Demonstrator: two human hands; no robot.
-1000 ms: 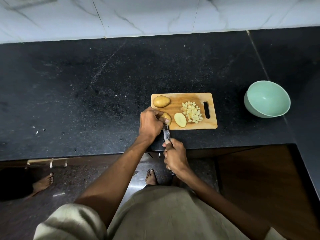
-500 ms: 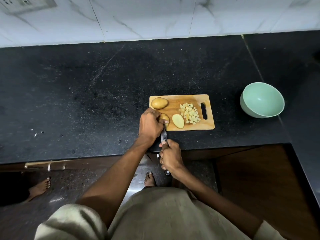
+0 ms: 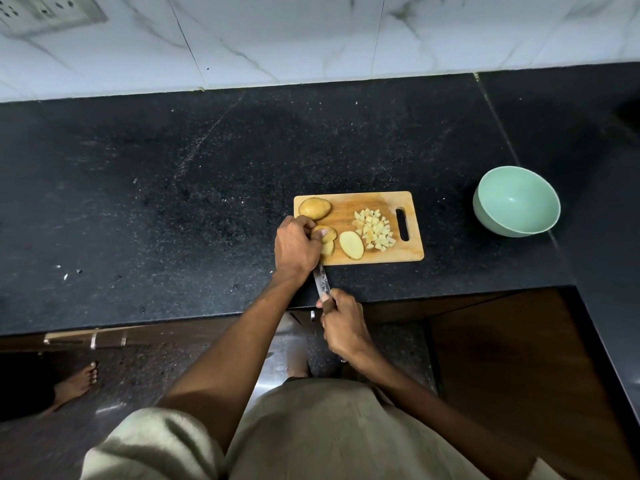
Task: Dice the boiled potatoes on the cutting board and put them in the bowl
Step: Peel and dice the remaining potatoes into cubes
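Now the knife (image 3: 321,278) has cut a slice off the potato half (image 3: 325,233). Left hand (image 3: 297,249) fingers curl on it at the board's (image 3: 367,254) 8 o'clock corner. Right hand (image 3: 343,327) fingers wrap the knife handle. Bowl (image 3: 516,202) sits at 3 o'clock.

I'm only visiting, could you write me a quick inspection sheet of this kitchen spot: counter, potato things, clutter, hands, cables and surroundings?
Surface: black speckled counter, pale crumbs at its left.
Job's things: wooden cutting board bears a whole potato, a potato being cut, a cut half and a pile of diced pieces. The green bowl, to its right, looks empty.
Clutter: nothing seen besides the crumbs.
Hands: left hand holds the potato being cut; right hand has its grip on the knife.
Cables: nothing seen.
Surroundings: white marble wall, socket plate, bare feet on the floor.
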